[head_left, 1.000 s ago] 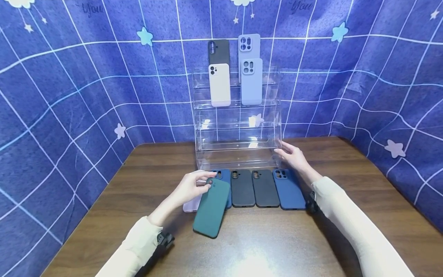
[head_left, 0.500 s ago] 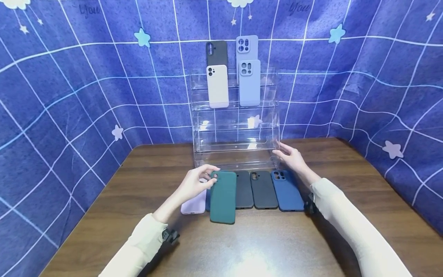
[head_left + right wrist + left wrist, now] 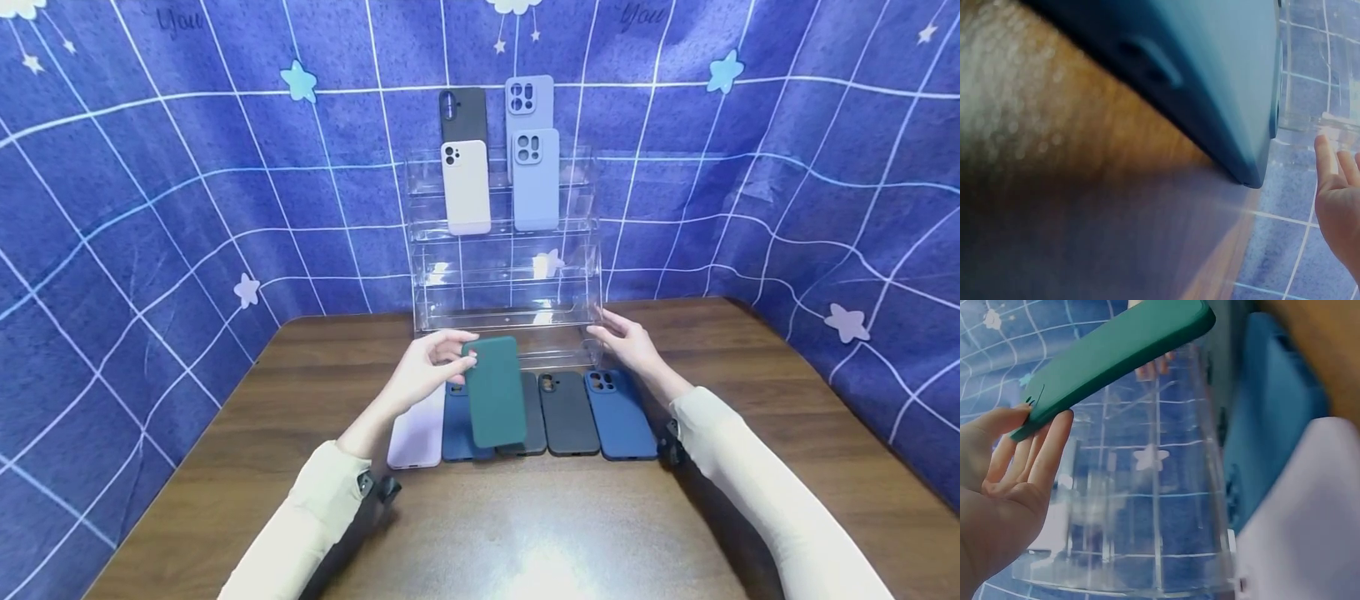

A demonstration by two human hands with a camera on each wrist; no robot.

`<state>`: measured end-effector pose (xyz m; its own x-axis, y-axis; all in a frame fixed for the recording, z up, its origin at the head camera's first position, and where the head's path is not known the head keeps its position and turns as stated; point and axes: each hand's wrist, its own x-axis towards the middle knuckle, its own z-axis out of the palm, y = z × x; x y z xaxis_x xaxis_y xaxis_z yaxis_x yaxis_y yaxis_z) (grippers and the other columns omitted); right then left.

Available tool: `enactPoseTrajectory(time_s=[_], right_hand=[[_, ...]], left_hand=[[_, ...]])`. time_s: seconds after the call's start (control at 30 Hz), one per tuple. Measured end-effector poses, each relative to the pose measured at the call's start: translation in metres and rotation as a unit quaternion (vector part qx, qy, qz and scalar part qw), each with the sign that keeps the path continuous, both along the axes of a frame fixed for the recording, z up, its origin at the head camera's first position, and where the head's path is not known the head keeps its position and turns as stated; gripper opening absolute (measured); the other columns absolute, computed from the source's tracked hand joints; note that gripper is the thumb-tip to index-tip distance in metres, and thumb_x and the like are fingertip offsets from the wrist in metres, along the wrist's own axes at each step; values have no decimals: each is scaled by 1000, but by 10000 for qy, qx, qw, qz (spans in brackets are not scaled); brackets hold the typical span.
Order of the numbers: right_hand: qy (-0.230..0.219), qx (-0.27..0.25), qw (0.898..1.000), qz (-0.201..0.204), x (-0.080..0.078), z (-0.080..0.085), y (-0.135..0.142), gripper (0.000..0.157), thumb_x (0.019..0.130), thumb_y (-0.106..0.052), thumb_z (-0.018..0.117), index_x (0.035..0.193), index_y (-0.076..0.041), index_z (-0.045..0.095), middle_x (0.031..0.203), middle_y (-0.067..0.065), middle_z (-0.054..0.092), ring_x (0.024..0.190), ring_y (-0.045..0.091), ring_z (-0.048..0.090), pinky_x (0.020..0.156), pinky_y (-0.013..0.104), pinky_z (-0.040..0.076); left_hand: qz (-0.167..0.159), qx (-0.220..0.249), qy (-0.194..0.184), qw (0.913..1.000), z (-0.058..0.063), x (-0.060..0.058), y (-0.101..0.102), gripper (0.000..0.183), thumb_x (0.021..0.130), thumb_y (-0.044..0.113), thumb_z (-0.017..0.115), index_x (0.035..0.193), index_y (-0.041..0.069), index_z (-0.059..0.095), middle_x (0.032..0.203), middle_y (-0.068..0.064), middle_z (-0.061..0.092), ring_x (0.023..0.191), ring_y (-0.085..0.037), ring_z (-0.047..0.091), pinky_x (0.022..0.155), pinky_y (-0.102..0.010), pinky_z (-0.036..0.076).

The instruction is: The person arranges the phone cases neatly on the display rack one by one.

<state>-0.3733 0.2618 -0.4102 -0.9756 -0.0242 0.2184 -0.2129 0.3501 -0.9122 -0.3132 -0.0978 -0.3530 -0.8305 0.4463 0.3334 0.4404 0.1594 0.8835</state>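
My left hand [image 3: 429, 371] pinches a dark green phone case [image 3: 497, 393] at its upper left corner, thumb in front and fingers behind. The case is raised over the row of cases and partly covers two of them. In the left wrist view the green case [image 3: 1116, 353] points away from the fingers. My right hand [image 3: 632, 343] touches the right side of a clear tiered display stand [image 3: 510, 317], low down, its fingers fairly straight. In the right wrist view the hand's fingers [image 3: 1325, 156] are extended at the stand's edge.
On the table [image 3: 315, 400] lie a lilac case [image 3: 416, 437], a blue case [image 3: 455, 429], black cases [image 3: 572, 417] and another blue case [image 3: 622, 421]. Upper tiers hold a black case [image 3: 465, 117], a white case [image 3: 467, 187] and light blue cases [image 3: 536, 192]. Patterned cloth [image 3: 322, 192] hangs behind.
My left hand has lifted the green case up and to the right, toward the stand, turning it from slanted to nearly straight. My right hand stays at the stand's side.
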Motion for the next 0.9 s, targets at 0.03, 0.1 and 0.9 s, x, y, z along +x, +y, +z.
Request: enactPoseTrajectory(time_s=[0.03, 0.1, 0.9], right_hand=[[-26, -41, 10000, 7, 1, 1, 0, 63, 90, -34, 63, 143, -10, 39, 140, 17, 46, 112, 33, 58, 79, 15, 53], [-75, -115, 9999, 39, 3, 5, -1, 62, 90, -31, 63, 143, -9, 38, 140, 18, 46, 112, 34, 58, 81, 17, 54], [-185, -195, 9996, 111, 10, 12, -4, 61, 91, -27, 62, 143, -6, 37, 141, 19, 44, 118, 32, 54, 90, 28, 51]], left_hand=[[8, 33, 25, 10000, 4, -3, 2, 36, 87, 13, 67, 121, 7, 60, 103, -14, 66, 84, -13, 66, 71, -37, 60], [34, 75, 85, 9999, 11, -8, 6, 35, 87, 15, 68, 121, 10, 61, 103, -13, 66, 85, -14, 67, 71, -36, 60], [541, 408, 506, 9964, 81, -71, 39, 41, 86, 22, 69, 126, 17, 61, 112, -13, 66, 94, -16, 67, 80, -37, 58]])
